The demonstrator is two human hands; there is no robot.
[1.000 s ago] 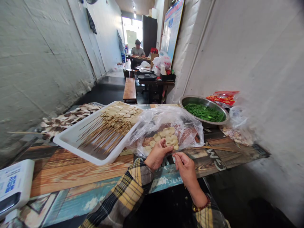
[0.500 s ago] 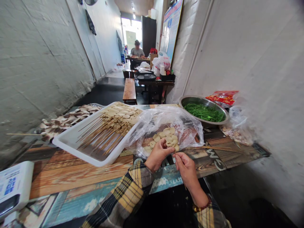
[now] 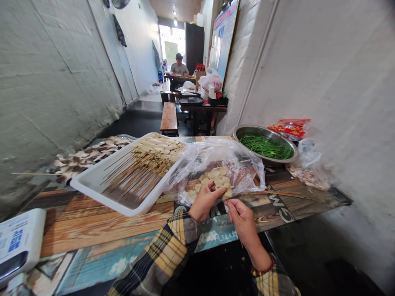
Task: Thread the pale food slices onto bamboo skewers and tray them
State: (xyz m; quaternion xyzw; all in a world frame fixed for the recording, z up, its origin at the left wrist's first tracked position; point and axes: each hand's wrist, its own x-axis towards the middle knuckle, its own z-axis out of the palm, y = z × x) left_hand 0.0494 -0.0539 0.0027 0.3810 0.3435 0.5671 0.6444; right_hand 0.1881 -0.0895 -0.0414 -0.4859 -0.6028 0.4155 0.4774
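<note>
Some pale slices [image 3: 222, 181] hide partly behind the left hand [image 3: 205, 201].

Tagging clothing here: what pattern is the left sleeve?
The left sleeve is yellow, black and grey plaid, clearest in the head view.

And here we are, both hands busy above the surface [image 3: 101, 222]: left hand [image 3: 203, 201] pinching pale slices [image 3: 227, 193], right hand [image 3: 242, 217] gripping a thin skewer [image 3: 242, 244] just below! Clear plastic [image 3: 212, 150] spreads beyond, white tray [image 3: 89, 179] of loaded skewers [image 3: 138, 172] to the left, steel bowl [image 3: 262, 157] of greens [image 3: 265, 146] at right.
</note>
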